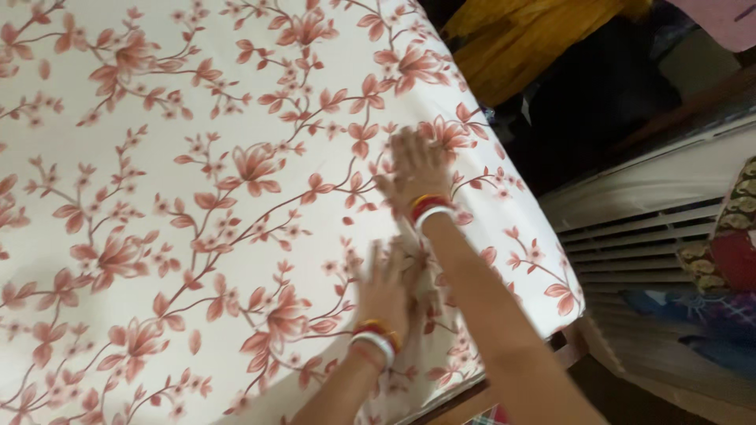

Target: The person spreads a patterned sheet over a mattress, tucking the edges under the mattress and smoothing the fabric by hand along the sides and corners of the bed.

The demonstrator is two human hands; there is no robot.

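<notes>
Near the right-hand corner of the bed, both hands lie flat on a floral bedsheet [197,197] (white ground, printed with pinkish-red blossoms and twigs). That sheet covers the mattress across almost the whole view.

Right hand [416,169]: palm down on the sheet, close to the right edge of the bed, fingers spread fairly wide and pointing away from the person. Holds nothing; it presses on the cloth. Red, yellow and white bangles [429,208] sit at the wrist.

Left hand [382,287]: also palm down, nearer the bottom edge of the bed, just inside the corner. Its outline is blurred, so the exact spread is uncertain; the fingers look loosely open, grasping nothing. A similar set of bangles [376,337] rings this wrist.

State of the sheet: over the wide left and upper part it lies smooth and taut, no folds visible. Between the two hands, toward the corner, a small bunched wrinkle [421,275] shows. At the corner itself the cloth hangs down over the side, above a wooden bed frame [571,350].

Judgement: spreading looks largely done; smoothing by the corner seems unfinished, and I cannot tell if that hanging edge is tucked.

Beside the bed, right: a white louvred appliance [646,228]; above it, yellow cloth [520,39].
</notes>
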